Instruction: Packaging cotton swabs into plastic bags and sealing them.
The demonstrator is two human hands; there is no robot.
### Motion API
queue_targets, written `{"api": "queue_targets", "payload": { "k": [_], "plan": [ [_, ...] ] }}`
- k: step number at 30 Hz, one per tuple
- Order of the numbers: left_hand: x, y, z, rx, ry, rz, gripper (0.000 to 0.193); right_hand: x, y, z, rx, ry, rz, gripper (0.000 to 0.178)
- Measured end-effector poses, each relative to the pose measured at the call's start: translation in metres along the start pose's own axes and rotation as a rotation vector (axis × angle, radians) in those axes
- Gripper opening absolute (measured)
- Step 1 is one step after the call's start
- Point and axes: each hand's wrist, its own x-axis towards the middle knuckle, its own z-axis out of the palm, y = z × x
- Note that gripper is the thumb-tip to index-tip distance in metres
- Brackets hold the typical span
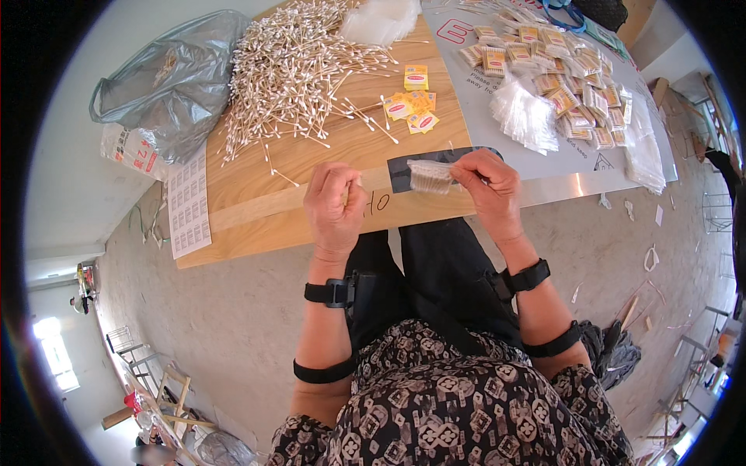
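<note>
Between the thumb and fingers of my right hand [491,186] is a small clear bag of cotton swabs [430,177], held by one end over a dark strip [400,174] at the table's near edge. My left hand [334,200] is closed in the air to the left of the bag, its fingertips pressed together. What it grips, if anything, is too small to make out. Beyond it spreads a large heap of loose cotton swabs [287,70]. Several yellow-and-red printed cards [422,122] lie on the wooden table [256,210] past the bag.
At right, a grey sheet [474,101] carries many filled swab packets [583,97] and a stack of clear empty bags [524,116]. More clear bags [381,22] lie at the back. A grey plastic sack [179,85] and a printed label sheet [189,202] sit at left.
</note>
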Motion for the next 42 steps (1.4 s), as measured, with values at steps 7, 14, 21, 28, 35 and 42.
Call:
{"api": "queue_targets", "payload": {
  "k": [7,14,21,28,35,42],
  "plan": [
    [-0.016,0.031,0.011,-0.775,-0.306,-1.079,0.059,-0.026,-0.009,0.011,-0.247,0.040,-0.241,0.016],
    [-0.034,0.038,0.036,-1.114,-0.162,-1.453,0.013,-0.036,-0.002,0.008,-0.399,-0.206,-0.405,0.023],
    [-0.054,0.035,0.044,-1.186,-0.137,-1.512,0.008,-0.044,-0.001,-0.004,0.464,-0.212,1.047,0.014],
    [-0.060,0.045,0.046,-1.215,-0.238,-1.244,0.005,-0.056,0.009,0.013,0.536,-0.179,0.846,0.010],
    [-0.051,0.045,0.037,-1.067,-0.348,-0.935,0.018,-0.056,-0.002,0.012,0.501,-0.141,0.538,0.007],
    [-0.046,0.048,0.035,-1.013,-0.368,-0.886,0.021,-0.055,-0.001,0.008,0.495,-0.172,0.497,0.005]
  ]
}}
